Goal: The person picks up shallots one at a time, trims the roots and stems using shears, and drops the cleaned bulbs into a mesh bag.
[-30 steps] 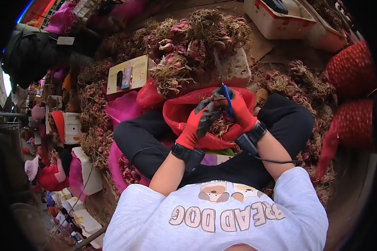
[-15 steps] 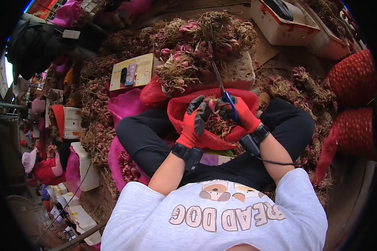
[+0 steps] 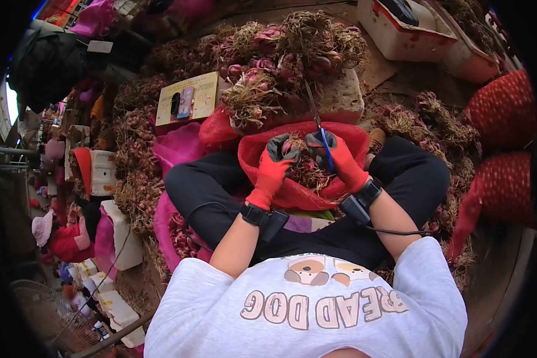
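Observation:
My left hand (image 3: 274,164), in a red and grey glove, is closed on a small pinkish onion bulb (image 3: 287,145) above the open red mesh bag (image 3: 262,190). My right hand (image 3: 335,156), gloved alike, grips blue-handled scissors (image 3: 323,142), whose long blades point away from me. Inside the bag lie more bulbs with dry roots (image 3: 309,173). Just beyond it, a heap of onion bunches (image 3: 253,89) rests on a pale foam block (image 3: 339,102).
A yellow box (image 3: 204,98) carries a phone-like object and a small black item. Red mesh sacks (image 3: 504,110) stand at the right, below a foam box (image 3: 409,45). Onions lie around my legs. A person in a pink hat (image 3: 42,228) sits far left.
My left hand has turned inward with its fingers curled round the bulb. The scissors and my right hand have shifted slightly to the left, a little apart from the bulb.

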`<state>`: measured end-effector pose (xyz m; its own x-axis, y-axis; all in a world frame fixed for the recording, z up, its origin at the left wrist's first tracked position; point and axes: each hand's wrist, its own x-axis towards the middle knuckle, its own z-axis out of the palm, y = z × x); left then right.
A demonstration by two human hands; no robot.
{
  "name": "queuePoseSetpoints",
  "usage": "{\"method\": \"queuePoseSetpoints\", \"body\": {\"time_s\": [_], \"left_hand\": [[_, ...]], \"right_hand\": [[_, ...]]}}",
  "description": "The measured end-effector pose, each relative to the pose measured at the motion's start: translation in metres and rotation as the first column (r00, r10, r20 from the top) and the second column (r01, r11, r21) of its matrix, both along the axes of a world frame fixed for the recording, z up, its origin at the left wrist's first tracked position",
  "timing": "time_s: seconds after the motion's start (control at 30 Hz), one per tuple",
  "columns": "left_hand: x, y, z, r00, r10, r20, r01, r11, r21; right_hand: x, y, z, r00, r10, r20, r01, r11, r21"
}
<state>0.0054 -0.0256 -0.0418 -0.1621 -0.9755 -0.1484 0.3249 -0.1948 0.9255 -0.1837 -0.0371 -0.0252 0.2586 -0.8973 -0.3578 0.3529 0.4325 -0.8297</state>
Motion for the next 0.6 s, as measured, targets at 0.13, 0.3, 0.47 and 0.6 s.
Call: {"method": "queuePoseSetpoints", "body": {"time_s": [0.13,0.3,0.47,0.6], "left_hand": [[0.002,0.009,0.010,0.968,-0.234,0.088,0.240,0.969,-0.064],[0.000,0.016,0.009,0.983,-0.070,-0.169,0.118,0.950,0.291],[0.001,0.020,0.008,0.905,-0.101,-0.412,0.248,0.914,0.322],[0.021,0.007,-0.011,0.597,0.206,-0.776,0.336,0.814,0.474]], "right_hand": [[0.001,-0.002,-0.014,0.996,0.073,-0.050,-0.082,0.976,-0.202],[-0.003,-0.005,-0.011,0.972,-0.016,-0.233,-0.069,0.934,-0.351],[0.004,-0.001,-0.018,0.984,0.029,-0.175,-0.097,0.913,-0.396],[-0.011,-0.001,0.013,0.990,0.105,-0.095,-0.105,0.994,0.002]]}}
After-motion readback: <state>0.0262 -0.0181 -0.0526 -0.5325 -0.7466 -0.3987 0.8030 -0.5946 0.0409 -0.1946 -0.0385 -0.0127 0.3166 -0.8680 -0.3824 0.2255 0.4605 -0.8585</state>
